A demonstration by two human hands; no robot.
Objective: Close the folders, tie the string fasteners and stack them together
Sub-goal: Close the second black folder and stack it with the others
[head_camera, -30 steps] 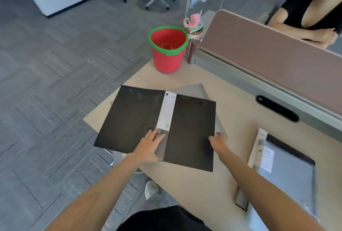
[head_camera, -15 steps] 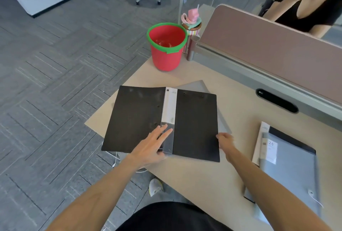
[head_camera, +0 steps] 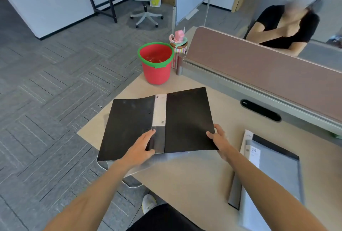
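Note:
A black folder [head_camera: 187, 119] lies spread open, covers up, near the desk's left corner, its white-labelled spine [head_camera: 160, 112] in the middle. My left hand [head_camera: 142, 145] grips the near end of the spine, thumb beneath. My right hand [head_camera: 219, 138] holds the near right corner of the right cover, which is lifted slightly off the desk. A grey sheet or second folder [head_camera: 174, 156] shows under the near edge. At the right lies a stack of closed grey folders [head_camera: 273, 171] with a white label reading 20.
A red bucket with a green rim [head_camera: 156, 62] stands at the desk's far left corner, a striped cup with pink lid [head_camera: 178, 45] behind it. A brown divider panel [head_camera: 259, 67] runs along the desk's back; a person sits beyond it. The desk's left edge [head_camera: 96, 127] drops to carpet.
The folder has turned and shifted right, its right cover rising. My left hand went from flat on the spine to gripping it; my right hand now holds the cover's corner.

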